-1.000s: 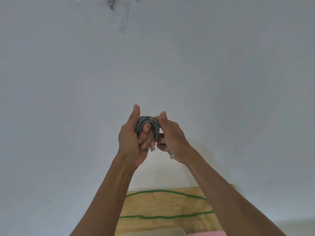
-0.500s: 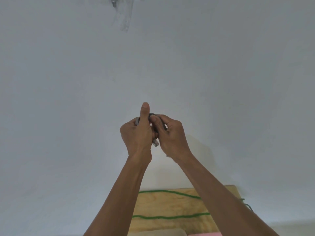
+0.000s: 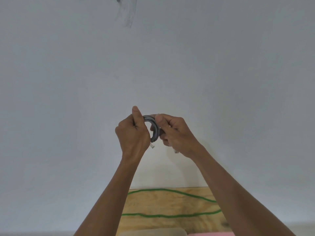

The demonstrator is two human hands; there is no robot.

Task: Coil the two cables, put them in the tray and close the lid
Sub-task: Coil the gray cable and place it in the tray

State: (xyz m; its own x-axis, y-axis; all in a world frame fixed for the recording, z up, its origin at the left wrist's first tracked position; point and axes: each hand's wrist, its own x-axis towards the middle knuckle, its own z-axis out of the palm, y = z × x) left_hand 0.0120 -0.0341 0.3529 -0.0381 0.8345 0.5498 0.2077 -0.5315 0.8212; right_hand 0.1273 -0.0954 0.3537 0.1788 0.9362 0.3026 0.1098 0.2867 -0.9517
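A grey cable point(image 3: 154, 127) wound into a small tight coil is held up in the air in front of a white wall. My left hand point(image 3: 133, 133) grips the coil's left side with the thumb raised. My right hand point(image 3: 173, 133) pinches its right side. Two clear plugs hang from the coil, one point(image 3: 152, 146) under my left hand and one point(image 3: 176, 151) under my right. A green cable point(image 3: 170, 215) lies uncoiled in long loops on the wooden table point(image 3: 163, 204) below. The tray's lid cannot be made out.
At the bottom edge a beige object point(image 3: 153, 232) and a pink object point(image 3: 209, 234) peek into view on the table. A grey mark point(image 3: 127, 14) is on the wall at the top.
Both hands have turned the grey coil: it was hidden behind the fingers half a second ago and now shows as an arc between them. The view has shifted slightly.
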